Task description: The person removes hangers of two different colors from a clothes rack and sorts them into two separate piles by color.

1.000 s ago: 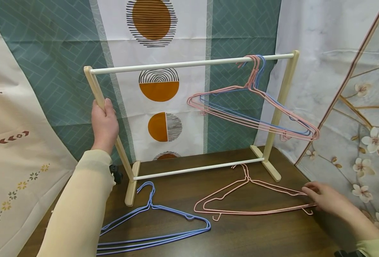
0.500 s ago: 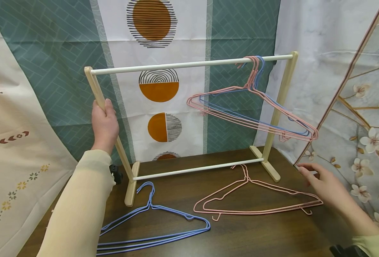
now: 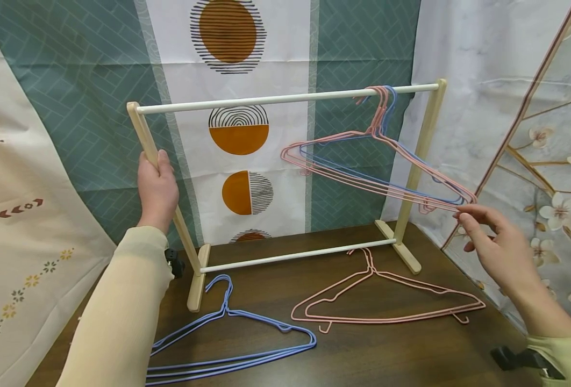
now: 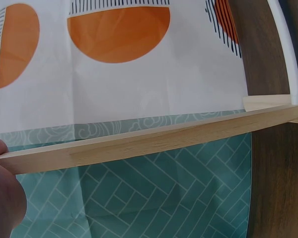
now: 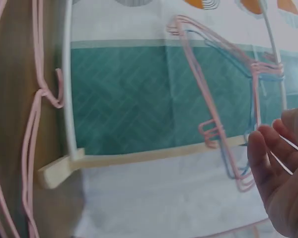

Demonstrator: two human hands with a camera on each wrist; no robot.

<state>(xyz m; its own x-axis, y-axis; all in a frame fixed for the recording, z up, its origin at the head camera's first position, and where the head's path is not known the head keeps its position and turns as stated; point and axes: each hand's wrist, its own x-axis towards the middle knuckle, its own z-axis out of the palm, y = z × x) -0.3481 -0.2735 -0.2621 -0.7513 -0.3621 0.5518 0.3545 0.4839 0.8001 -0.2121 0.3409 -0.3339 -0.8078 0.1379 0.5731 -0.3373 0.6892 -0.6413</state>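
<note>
My left hand (image 3: 158,188) grips the left wooden post (image 3: 142,129) of a clothes rack; the left wrist view shows the thumb and part of the hand at the post (image 4: 139,143). From the rack's white top rail (image 3: 266,100) hang several pink hangers (image 3: 375,127) with blue hangers (image 3: 388,110) behind them. My right hand (image 3: 508,252) is raised at their lower right corner, fingertips right at the wire. In the right wrist view the right hand (image 5: 283,183) has loosely bent, parted fingers beside the hung hangers (image 5: 211,106).
Pink hangers (image 3: 371,270) lie stacked on the dark wooden table (image 3: 387,355) at the right, and blue hangers (image 3: 226,308) at the front left. The rack's lower rail (image 3: 295,255) runs behind them. Patterned cloths (image 3: 363,48) hang at the back and both sides.
My right hand has lifted away from the pink hangers on the table and risen to the corner of the hung ones. The left hand keeps its grip on the post.
</note>
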